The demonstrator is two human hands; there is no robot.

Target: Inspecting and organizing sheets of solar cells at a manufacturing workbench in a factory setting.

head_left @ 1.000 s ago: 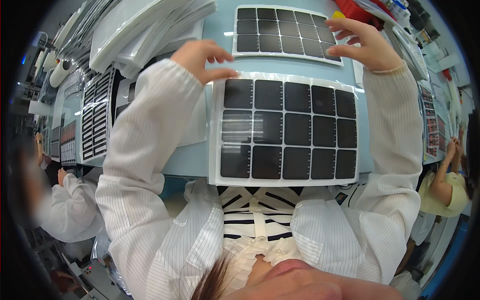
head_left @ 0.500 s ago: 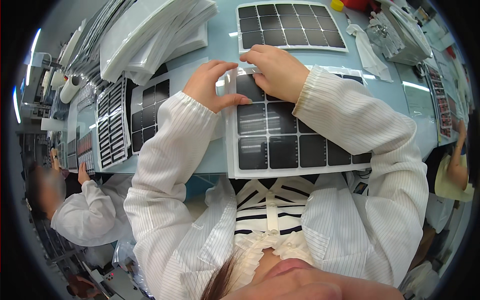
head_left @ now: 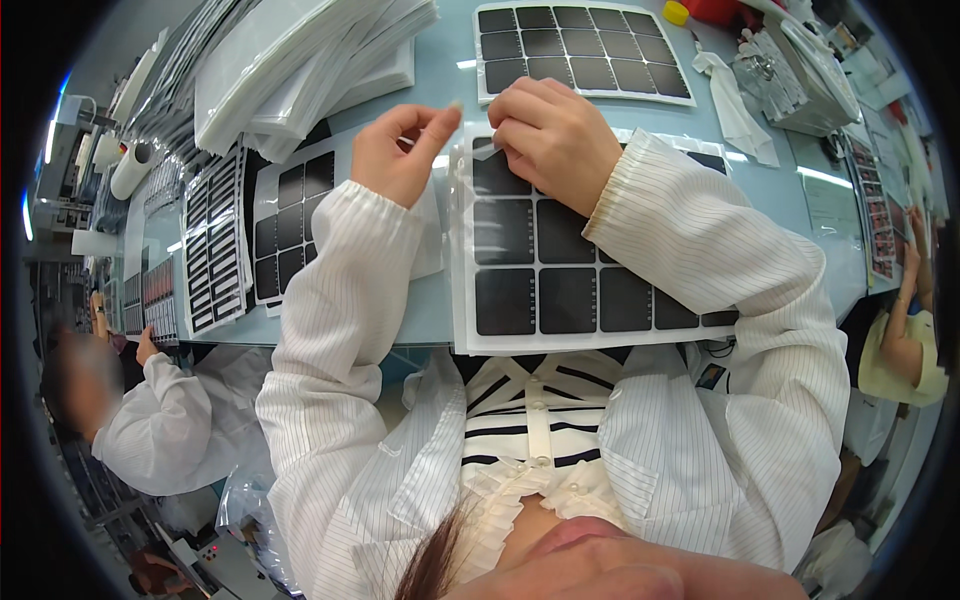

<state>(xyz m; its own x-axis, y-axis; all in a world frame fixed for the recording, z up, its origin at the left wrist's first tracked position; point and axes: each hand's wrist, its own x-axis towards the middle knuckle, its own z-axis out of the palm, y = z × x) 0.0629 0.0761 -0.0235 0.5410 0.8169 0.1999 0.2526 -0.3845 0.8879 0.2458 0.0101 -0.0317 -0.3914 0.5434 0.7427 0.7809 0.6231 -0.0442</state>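
Hands meet at the top corner of the sheet of black squares (head_left: 560, 270) on the surface (head_left: 440, 300) — left hand (head_left: 400, 150) and right hand (head_left: 555, 135) both pinching its clear film (head_left: 462, 150), barely lifted — nearly all left to peel.

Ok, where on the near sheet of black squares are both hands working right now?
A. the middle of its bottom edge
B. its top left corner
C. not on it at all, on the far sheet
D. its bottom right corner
B: the left hand and the right hand meet at the top left corner of the near sheet of black squares, pinching a clear film edge there; the far sheet lies untouched.
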